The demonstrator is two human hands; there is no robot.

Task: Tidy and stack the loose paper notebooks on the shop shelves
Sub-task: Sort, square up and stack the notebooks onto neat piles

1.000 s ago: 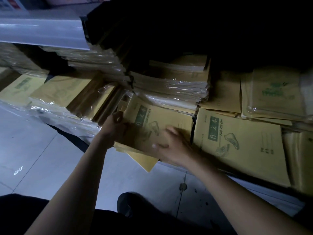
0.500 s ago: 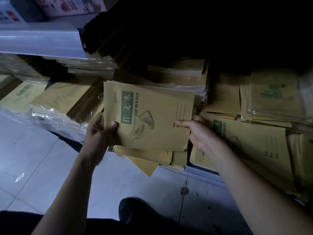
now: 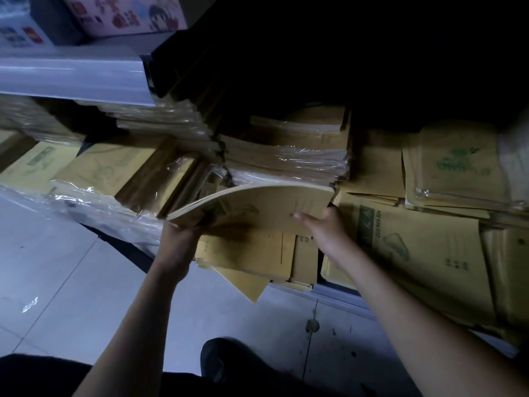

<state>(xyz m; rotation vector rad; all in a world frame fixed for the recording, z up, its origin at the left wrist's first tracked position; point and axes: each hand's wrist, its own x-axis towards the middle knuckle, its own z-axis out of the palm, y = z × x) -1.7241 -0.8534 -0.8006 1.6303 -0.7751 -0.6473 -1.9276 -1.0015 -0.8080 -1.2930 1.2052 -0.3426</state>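
Note:
A thin batch of yellow-brown paper notebooks [image 3: 266, 206] is held nearly flat, its far edge bowed upward, just in front of a plastic-wrapped stack [image 3: 286, 164]. My left hand [image 3: 179, 239] grips the batch's near left corner. My right hand [image 3: 323, 227] holds its right edge, thumb on top. Below the batch lie loose notebooks [image 3: 257, 253] on the low shelf, one corner hanging over the shelf edge. A large notebook with green print [image 3: 412, 247] lies to the right.
Wrapped bundles [image 3: 94, 179] lie at the left under loose clear plastic. More wrapped notebooks [image 3: 455, 167] sit at the right. A white upper shelf edge [image 3: 74, 78] juts out above left, with boxes on it. Grey tiled floor [image 3: 71, 282] and my dark shoe [image 3: 229, 359] are below.
The batch has been lifted off the loose pile, shown face-on half a second ago, and is now tipped almost flat and raised toward the wrapped stack. Both hands stay on it.

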